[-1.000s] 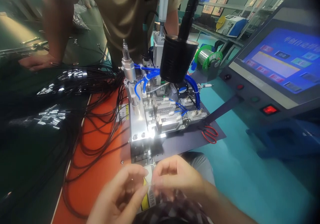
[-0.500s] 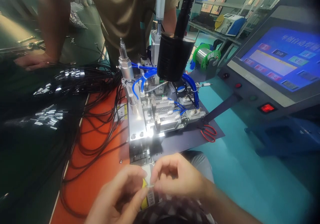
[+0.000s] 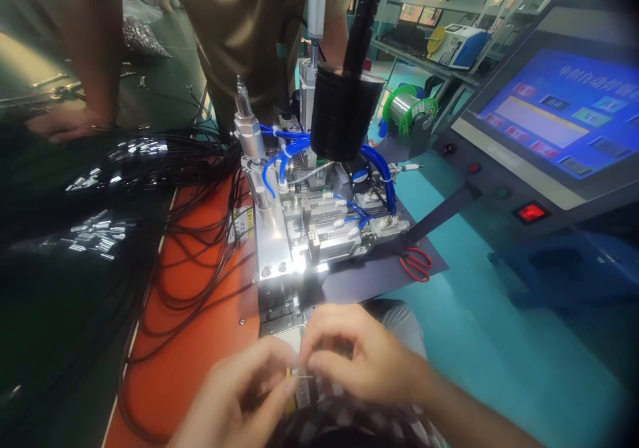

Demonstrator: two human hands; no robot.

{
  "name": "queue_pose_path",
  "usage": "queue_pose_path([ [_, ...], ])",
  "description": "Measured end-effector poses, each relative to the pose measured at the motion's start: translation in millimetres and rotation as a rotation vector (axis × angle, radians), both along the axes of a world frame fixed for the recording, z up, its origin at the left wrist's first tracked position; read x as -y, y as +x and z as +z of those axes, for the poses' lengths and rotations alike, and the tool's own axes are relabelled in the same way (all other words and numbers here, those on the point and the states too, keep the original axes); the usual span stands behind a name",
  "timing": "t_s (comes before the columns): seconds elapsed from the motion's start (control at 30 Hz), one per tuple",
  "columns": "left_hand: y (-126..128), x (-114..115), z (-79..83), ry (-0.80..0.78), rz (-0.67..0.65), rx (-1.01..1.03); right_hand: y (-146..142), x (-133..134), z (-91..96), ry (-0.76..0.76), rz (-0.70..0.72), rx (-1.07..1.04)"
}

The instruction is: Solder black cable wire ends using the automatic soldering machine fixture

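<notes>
Low in the head view, my left hand (image 3: 239, 388) and my right hand (image 3: 367, 355) meet in front of the machine (image 3: 319, 228). The thumb and finger of my left hand pinch one end of a thin, pale, wire-like piece (image 3: 303, 377), too small to name more exactly. My right hand is curled, its thumb and finger closed at the other end of that piece. Below the fingers, partly covered, is a yellow and white label (image 3: 302, 395) on the machine's front.
Black cables (image 3: 200, 248) with shiny metal ends lie across the orange board (image 3: 200, 368) on the left. Red-handled pliers (image 3: 417, 263) rest right of the machine, below a touchscreen panel (image 3: 559, 115). A black hose nozzle (image 3: 347, 112) hangs overhead. A co-worker's hand (image 3: 70, 122) leans on the table.
My right hand's fingers have come down and closer to my left fingertips around the small piece. The camera view has shifted slightly.
</notes>
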State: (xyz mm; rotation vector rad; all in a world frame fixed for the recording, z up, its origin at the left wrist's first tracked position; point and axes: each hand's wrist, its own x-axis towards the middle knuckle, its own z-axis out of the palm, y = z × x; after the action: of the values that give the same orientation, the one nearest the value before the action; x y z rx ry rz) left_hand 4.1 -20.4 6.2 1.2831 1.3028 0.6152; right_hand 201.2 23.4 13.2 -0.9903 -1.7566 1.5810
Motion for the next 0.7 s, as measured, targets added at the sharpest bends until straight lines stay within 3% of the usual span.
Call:
queue_pose_path([
  [0.07, 0, -4, 2.0, -0.060, 0.004, -0.004, -1, 5, -1.0, 0.196, -0.012, -0.001],
  [0.23, 6, -5, 9.5, -0.202, 0.177, 0.057, -6, 15, -5.4, 0.210, -0.139, -0.018],
  [0.47, 9, -7, 16.0, -0.194, 0.268, 0.067, -13, 22, -11.9, 0.419, -0.191, 0.026],
  [0.57, 6, -8, 13.3, -0.218, 0.305, 0.112, -17, 26, -14.0, 0.380, -0.251, 0.049],
  [0.7, -2, -9, 4.0, -0.310, 0.245, 0.220, -25, 32, -14.2, 0.124, -0.353, 0.083],
])
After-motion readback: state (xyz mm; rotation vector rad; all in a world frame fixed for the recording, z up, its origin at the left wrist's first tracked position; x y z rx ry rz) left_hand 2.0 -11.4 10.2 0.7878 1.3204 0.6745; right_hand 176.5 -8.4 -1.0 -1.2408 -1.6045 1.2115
